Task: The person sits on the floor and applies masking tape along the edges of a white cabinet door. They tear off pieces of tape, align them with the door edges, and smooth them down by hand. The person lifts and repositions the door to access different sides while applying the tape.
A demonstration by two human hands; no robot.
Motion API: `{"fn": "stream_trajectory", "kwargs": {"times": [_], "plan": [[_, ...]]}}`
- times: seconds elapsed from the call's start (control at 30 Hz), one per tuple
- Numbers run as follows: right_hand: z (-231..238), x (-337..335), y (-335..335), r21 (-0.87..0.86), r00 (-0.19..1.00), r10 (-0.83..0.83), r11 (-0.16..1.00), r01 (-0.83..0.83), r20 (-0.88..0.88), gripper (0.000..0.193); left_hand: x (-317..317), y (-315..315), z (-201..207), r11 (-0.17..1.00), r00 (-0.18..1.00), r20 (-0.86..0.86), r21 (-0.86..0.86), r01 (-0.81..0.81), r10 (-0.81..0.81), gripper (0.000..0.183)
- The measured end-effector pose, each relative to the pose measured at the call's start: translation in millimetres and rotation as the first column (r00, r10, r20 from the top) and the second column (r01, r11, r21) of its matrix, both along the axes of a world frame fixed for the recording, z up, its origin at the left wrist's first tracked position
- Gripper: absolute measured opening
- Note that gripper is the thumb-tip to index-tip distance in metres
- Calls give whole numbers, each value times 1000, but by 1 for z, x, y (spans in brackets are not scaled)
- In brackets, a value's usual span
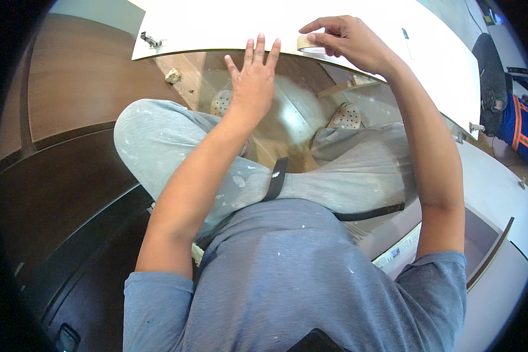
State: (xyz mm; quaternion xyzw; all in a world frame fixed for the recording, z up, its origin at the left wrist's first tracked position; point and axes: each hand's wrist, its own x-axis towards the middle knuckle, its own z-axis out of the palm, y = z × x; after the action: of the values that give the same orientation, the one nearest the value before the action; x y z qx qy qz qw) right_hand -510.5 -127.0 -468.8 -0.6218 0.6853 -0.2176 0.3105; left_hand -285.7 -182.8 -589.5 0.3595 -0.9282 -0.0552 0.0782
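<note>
A long white cabinet door (217,26) lies across the far side of my legs, with a metal hinge (151,40) at its left end and another hinge (477,127) at its right. My left hand (254,85) is open, fingers spread, with the fingertips resting over the door's near edge. To its right, my right hand (352,42) grips a roll of cream masking tape (304,44) between thumb and fingers. The roll sits at the door's near edge. Whether a strip of tape is stuck to the door, I cannot tell.
Brown wooden panels (88,76) stand at the left, above a dark case-like surface (70,258). A crumpled lump (173,75) lies on the floor near the door's left end. White furniture with an open compartment (481,234) is at the right. Dark and blue-orange fabric (519,126) lies beyond.
</note>
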Motion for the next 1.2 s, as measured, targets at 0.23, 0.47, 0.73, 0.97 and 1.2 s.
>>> {"fn": "stream_trajectory", "kwargs": {"times": [0.23,0.47,0.73,0.97,1.2], "plan": [[28,-23,50,-42,984,-141,990,137,-107,30,5,-3,11,1000,990,137,-19,25,-22,77],[43,-71,107,6,949,-302,953,304,-93,30,5,-8,30,998,957,286,19,53,-56,81],[16,-71,114,0,880,-354,928,374,-317,23,3,-15,40,990,907,400,9,140,-132,87],[17,-65,100,78,814,-338,904,420,-474,19,-1,-5,47,994,924,371,75,74,-96,91],[14,-56,92,127,740,-280,888,441,-612,18,-8,-7,69,981,918,382,190,34,-106,94]]}}
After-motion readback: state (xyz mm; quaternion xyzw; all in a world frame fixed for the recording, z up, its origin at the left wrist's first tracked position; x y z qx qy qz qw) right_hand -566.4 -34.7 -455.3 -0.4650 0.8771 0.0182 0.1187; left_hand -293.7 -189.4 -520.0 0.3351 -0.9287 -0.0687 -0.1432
